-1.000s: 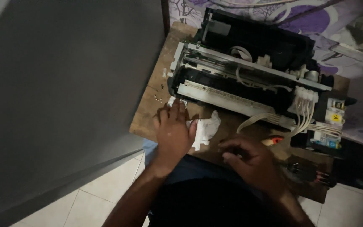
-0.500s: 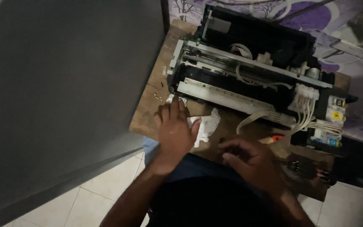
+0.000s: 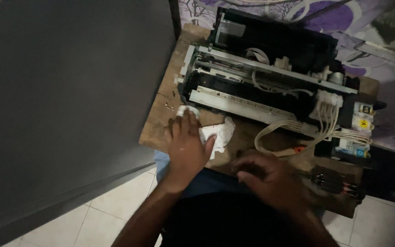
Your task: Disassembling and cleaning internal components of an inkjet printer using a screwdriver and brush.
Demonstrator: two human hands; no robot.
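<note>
The left hand [image 3: 187, 148] lies flat, fingers spread, on the near-left part of the small wooden desk [image 3: 161, 123], its palm and thumb pressing a crumpled white tissue [image 3: 218, 132] that sticks out to the right of the thumb; a second small white wad [image 3: 187, 110] sits just beyond the fingertips, close to the front left corner of the opened printer [image 3: 270, 87]. The right hand [image 3: 270, 180] hovers low over the near edge of the desk, motion-blurred, and whether its fingers are curled around anything I cannot tell. The printer fills the back of the desk with its cover off, metal rails and carriage bay bare, and a bundle of pale ink tubes [image 3: 289, 132] loops out of its front toward the ink tank block [image 3: 357, 132] at the right. A small dark circuit part [image 3: 332, 178] lies near the right hand. If the wiping goes on, it would be done best by keeping the tissue bunched under the palm, pressing evenly and drawing it along the wood in short strokes, staying clear of the looping tubes so nothing snags, and steadying the printer with the free hand.
</note>
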